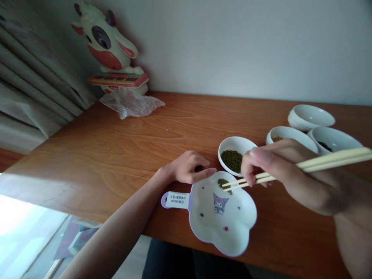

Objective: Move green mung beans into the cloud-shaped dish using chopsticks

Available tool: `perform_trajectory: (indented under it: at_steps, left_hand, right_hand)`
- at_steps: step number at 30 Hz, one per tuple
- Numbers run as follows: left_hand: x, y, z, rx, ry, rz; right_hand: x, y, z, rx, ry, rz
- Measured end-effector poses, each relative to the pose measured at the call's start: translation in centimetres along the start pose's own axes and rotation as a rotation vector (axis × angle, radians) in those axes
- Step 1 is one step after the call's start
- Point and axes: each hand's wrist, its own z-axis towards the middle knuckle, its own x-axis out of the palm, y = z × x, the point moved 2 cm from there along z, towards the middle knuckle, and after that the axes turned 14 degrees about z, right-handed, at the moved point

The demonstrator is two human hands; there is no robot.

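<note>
My right hand is closed round a pair of wooden chopsticks; their tips reach down to a small heap of green beans in the far part of a white flower-shaped plate with a cartoon figure and a lilac handle. My left hand rests on the table at the plate's far left rim, fingers loosely curled, touching the rim. Just behind the plate stands a small white bowl filled with green beans.
Three more white bowls stand at the right on the wooden table. A cartoon cow figure and a crumpled clear plastic bag sit at the far left by the wall. Curtains hang left.
</note>
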Motion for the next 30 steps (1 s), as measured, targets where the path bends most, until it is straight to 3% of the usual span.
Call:
perform_trajectory:
  at_steps: [5, 19, 30]
  left_hand:
    - [-0.1, 0.0, 0.0, 0.001, -0.001, -0.02]
    - [0.0, 0.1, -0.1, -0.016, -0.005, -0.023]
    - [0.0, 0.0, -0.1, -0.012, 0.004, -0.009]
  right_hand:
    - [1.2, 0.2, 1.0, -0.03, 0.047, 0.012]
    - [1.4, -0.3, 1.1, -0.046, 0.006, -0.025]
    - [1.9, -0.4, 1.3, -0.018, 0.051, -0.021]
